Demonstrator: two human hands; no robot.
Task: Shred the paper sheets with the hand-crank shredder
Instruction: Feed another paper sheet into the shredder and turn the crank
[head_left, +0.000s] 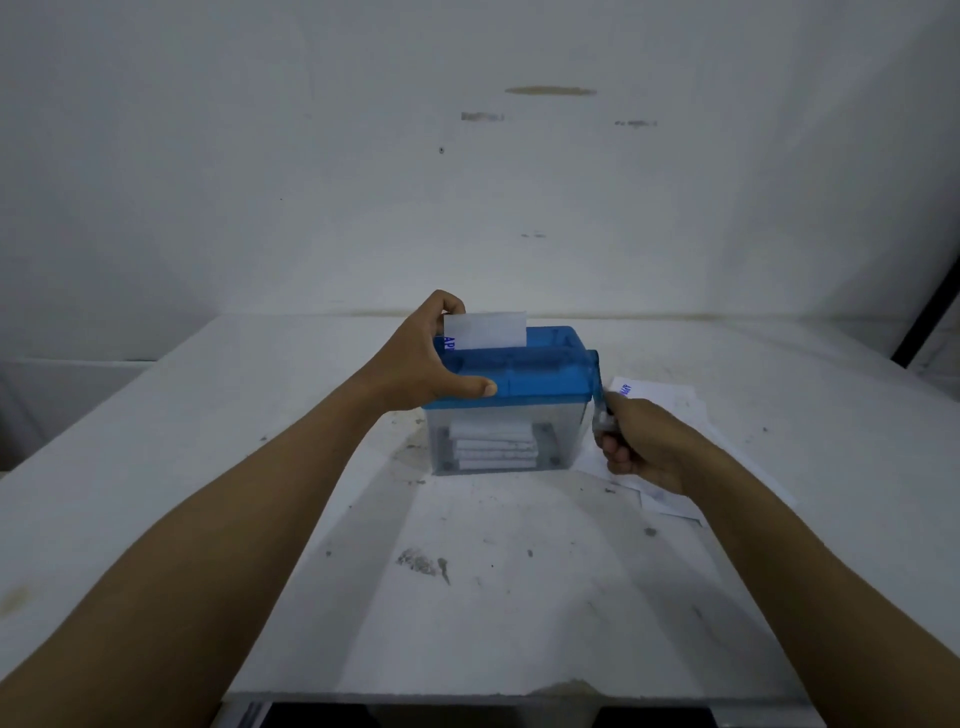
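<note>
a: one shredder (519, 387), blue top on a clear bin (561, 441), upright near the middle of the table.
b: in the slot?
a: one sheet (485, 328), white, sticking straight up out of the top toward the left end, with blue print low on its left edge.
b: inside the bin?
a: white paper (493, 447) piled in layers. number of pieces not clear through the plastic.
b: hands?
a: two. left hand (415, 364) clamped over the left end of the blue top, thumb laid along the front face, fingers curled over the back right beside the sheet's left edge. touching the sheet or not, hard to tell.
b: and the other?
a: right hand (644, 447) closed in a fist round the handle of the one crank (597, 387), on the shredder's right side, crank arm hanging down from its hub.
b: further out?
a: loose sheets (670, 405) lying flat just right of the shredder, partly under and behind the right hand, overlapping. at least two, exact number unclear. blue print on the top one.
b: beneath it all?
a: one white table (467, 597), scuffed and speckled with dark marks, set against one pale wall (467, 166) with a few stains.
</note>
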